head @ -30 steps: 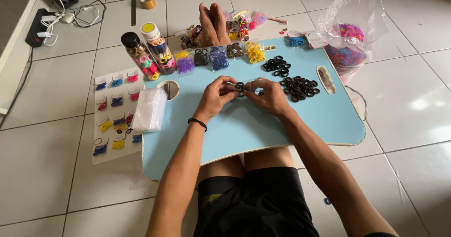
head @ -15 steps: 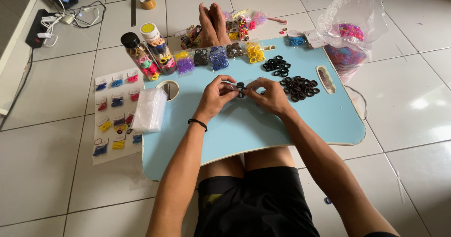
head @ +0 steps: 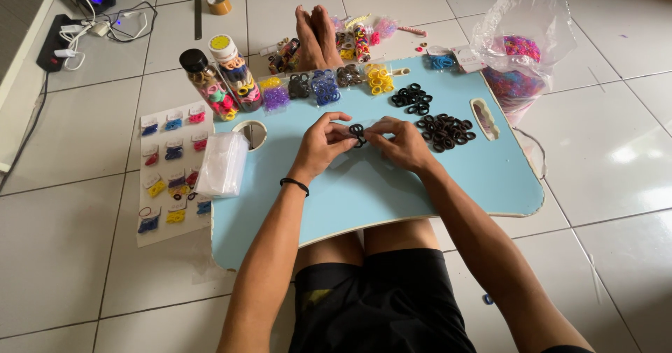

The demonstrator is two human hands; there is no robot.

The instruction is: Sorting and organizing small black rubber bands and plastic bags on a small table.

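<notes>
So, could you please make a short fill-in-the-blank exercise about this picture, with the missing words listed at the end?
1. The left hand and right hand together hold small hair ties of ____ colour.
2. The lap table under the hands is light ____.
3. A black band is worn on the ____ wrist.
4. The loose pile of black ties lies on the person's ____ side.

Missing words: black; blue; left; right

Black wristband point(head: 295, 184); black shorts point(head: 381, 304); bare arms
</notes>
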